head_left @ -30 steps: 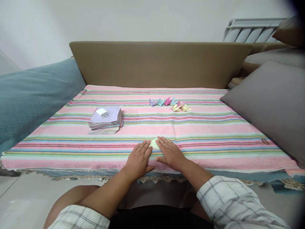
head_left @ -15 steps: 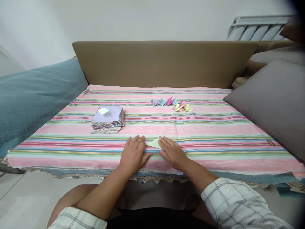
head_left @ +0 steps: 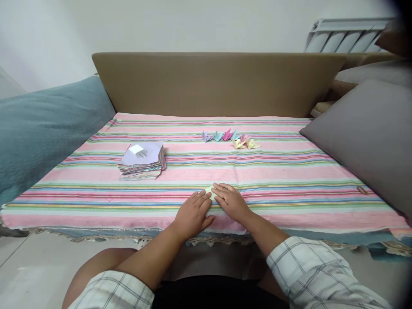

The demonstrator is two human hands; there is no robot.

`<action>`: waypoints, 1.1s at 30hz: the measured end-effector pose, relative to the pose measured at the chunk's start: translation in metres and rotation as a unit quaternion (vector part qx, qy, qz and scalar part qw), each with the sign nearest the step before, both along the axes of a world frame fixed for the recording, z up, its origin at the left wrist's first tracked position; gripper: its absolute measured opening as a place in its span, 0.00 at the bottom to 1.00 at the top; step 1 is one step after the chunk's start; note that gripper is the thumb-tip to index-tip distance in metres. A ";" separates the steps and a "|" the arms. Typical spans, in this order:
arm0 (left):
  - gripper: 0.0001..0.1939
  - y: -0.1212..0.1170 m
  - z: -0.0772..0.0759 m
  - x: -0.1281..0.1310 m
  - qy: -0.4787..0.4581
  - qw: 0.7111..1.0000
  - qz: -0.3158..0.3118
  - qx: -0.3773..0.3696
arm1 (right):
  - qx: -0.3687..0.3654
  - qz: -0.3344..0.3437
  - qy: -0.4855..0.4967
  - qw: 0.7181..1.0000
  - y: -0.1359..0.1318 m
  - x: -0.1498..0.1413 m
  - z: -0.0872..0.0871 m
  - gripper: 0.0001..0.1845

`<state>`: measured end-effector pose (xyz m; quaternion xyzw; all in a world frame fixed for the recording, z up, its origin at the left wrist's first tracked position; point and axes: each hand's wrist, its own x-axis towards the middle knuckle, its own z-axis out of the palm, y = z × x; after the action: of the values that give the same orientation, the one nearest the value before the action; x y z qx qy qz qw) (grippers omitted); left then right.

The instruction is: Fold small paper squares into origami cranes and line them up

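A small folded piece of pale green paper (head_left: 210,191) lies flat on the striped cloth (head_left: 206,171) close to the front edge. My left hand (head_left: 193,214) rests over its left part, palm down with the fingers stretched out. On the paper's right part lies my right hand (head_left: 232,201), also flat, its fingers extended. Most of the paper is hidden under the two hands; only a strip shows between them.
Several folded paper cranes (head_left: 227,135) stand in a cluster farther back. To the left is a stack of square paper sheets (head_left: 144,161) with a white plug adapter (head_left: 137,150) on top. A grey cushion (head_left: 363,137) leans at right, a blue cushion (head_left: 54,128) at left.
My left hand has moved right, from beside the green paper's left tip onto the paper. My right hand stays on its right part. The view has shifted slightly.
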<state>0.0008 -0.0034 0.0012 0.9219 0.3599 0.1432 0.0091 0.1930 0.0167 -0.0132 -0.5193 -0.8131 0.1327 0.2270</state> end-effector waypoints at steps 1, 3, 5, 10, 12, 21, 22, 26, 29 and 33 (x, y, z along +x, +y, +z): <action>0.21 0.000 0.000 0.000 -0.001 1.000 0.001 0.000 | -0.001 0.001 0.002 1.000 0.001 0.000 -0.001 0.20; 0.21 0.000 0.000 0.001 -0.003 1.000 0.003 0.000 | 0.000 0.004 0.003 1.000 0.001 -0.001 -0.002 0.21; 0.21 0.000 0.000 0.002 -0.005 1.000 0.004 0.000 | 0.005 0.005 0.002 1.000 0.002 -0.001 -0.002 0.22; 0.23 -0.001 0.000 0.001 0.000 1.000 0.004 -0.004 | 0.020 0.006 0.004 1.000 0.003 -0.001 -0.003 0.24; 0.25 -0.002 0.000 0.002 0.011 1.000 0.004 -0.002 | 0.017 0.011 0.008 1.000 0.003 0.000 -0.003 0.24; 0.23 -0.003 0.004 0.006 0.007 1.000 0.013 0.013 | 0.012 0.014 0.008 1.000 0.003 0.001 -0.002 0.23; 0.23 -0.003 0.002 0.006 0.001 1.000 0.015 0.016 | 0.008 0.014 0.009 1.000 0.003 0.001 -0.001 0.23; 0.22 -0.004 -0.001 0.002 -0.013 0.999 0.032 0.029 | -0.007 0.011 0.020 1.000 0.002 0.001 0.002 0.23; 0.23 -0.005 -0.002 0.000 -0.013 0.999 0.040 0.033 | -0.017 0.008 0.030 0.999 0.000 0.001 0.004 0.22; 0.23 -0.006 -0.002 0.000 -0.010 0.999 0.039 0.032 | -0.029 0.003 0.053 0.998 0.002 0.001 0.006 0.21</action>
<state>0.0011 -0.0095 -0.0005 0.9054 0.3910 0.1642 -0.0219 0.1939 0.0182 -0.0075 -0.5151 -0.7975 0.1843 0.2543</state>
